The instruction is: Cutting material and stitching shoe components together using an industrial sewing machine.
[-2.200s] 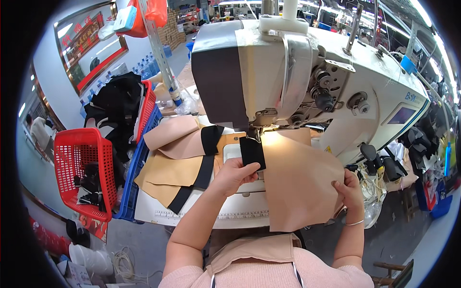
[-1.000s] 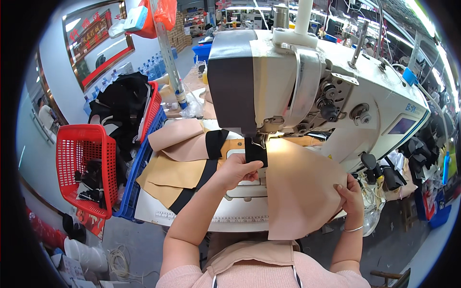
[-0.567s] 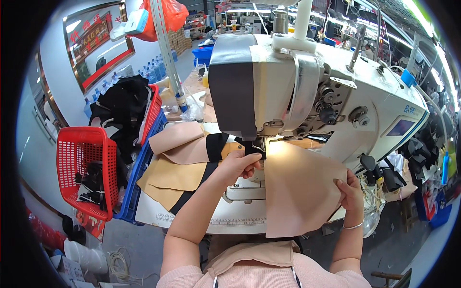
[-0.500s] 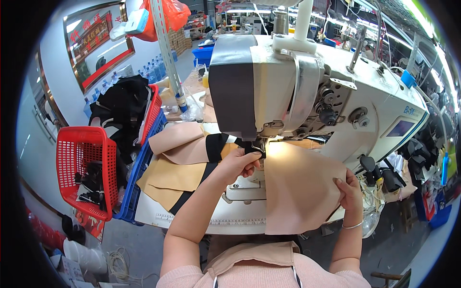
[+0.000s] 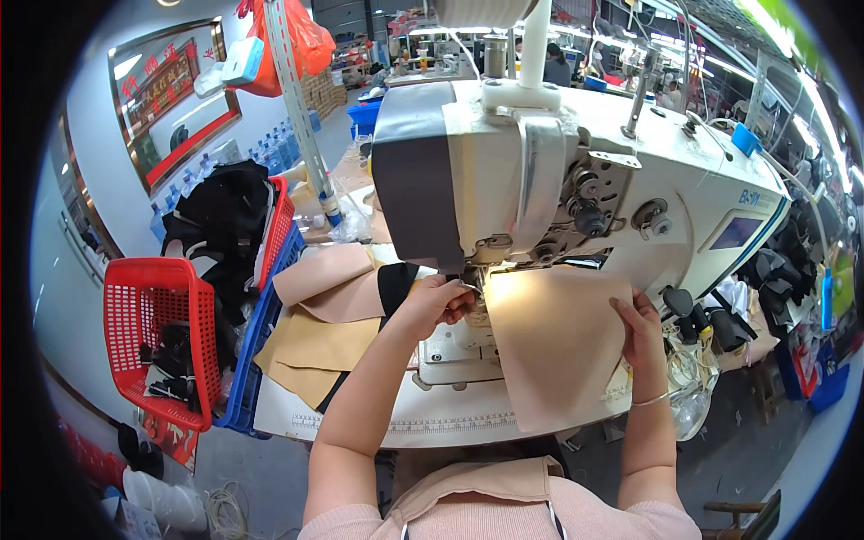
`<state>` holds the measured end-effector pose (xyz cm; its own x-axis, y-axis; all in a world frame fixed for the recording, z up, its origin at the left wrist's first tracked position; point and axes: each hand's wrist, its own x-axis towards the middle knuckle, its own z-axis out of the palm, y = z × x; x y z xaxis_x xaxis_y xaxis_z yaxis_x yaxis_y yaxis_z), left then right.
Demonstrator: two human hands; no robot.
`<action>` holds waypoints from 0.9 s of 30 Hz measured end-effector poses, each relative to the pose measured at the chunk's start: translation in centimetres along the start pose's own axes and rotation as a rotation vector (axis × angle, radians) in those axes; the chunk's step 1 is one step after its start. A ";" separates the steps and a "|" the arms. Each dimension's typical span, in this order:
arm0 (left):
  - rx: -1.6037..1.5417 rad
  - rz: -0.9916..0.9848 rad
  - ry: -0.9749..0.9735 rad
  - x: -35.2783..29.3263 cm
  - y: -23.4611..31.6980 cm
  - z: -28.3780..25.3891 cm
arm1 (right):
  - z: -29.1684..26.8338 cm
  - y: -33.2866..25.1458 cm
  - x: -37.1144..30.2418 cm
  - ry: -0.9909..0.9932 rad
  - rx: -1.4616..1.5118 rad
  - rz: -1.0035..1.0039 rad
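A beige panel of leather-like material (image 5: 562,346) lies at the needle of a white sewing machine (image 5: 684,162), under its bright lamp, and hangs toward me over the table's front edge. My right hand (image 5: 641,328) grips the panel's right edge, thumb on top. Just left of the needle, my left hand (image 5: 444,304) is closed in a pinch; what its fingertips hold is too small and shaded to make out. Beside that hand lie a rolled pinkish-beige piece (image 5: 328,279), a black strip (image 5: 396,286) and stacked tan pieces (image 5: 310,346).
Left of the table stand a red plastic basket (image 5: 162,337) with black scraps and a blue crate (image 5: 256,333). A heap of black cloth (image 5: 220,216) rises behind them. A metal post (image 5: 301,108) carries a red bag (image 5: 306,40). The machine head overhangs my hands.
The panel has turned, its near edge swinging to the right. My right hand has moved slightly left and away from me. My left hand has shifted a little left, and the view has tilted.
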<state>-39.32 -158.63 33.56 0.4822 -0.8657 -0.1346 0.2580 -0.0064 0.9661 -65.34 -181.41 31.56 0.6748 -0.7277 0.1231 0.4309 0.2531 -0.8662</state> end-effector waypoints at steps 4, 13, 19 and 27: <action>0.008 0.066 0.155 0.0 -0.4 0.2 | 0.0 0.7 0.2 0.023 -0.033 -0.030; -0.296 -0.068 0.132 2.9 0.5 -0.1 | 0.6 0.6 2.6 0.007 -0.353 -0.117; -0.328 0.060 0.110 3.6 1.7 1.1 | 4.3 1.4 9.4 0.143 -1.137 -0.433; -0.455 0.298 0.217 5.7 4.7 1.8 | 1.3 5.7 7.7 -0.031 -1.107 -0.551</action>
<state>-36.89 -164.48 37.74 0.7370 -0.6746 0.0404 0.3952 0.4787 0.7840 -56.93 -184.73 28.18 0.5843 -0.5469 0.5996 -0.0665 -0.7686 -0.6362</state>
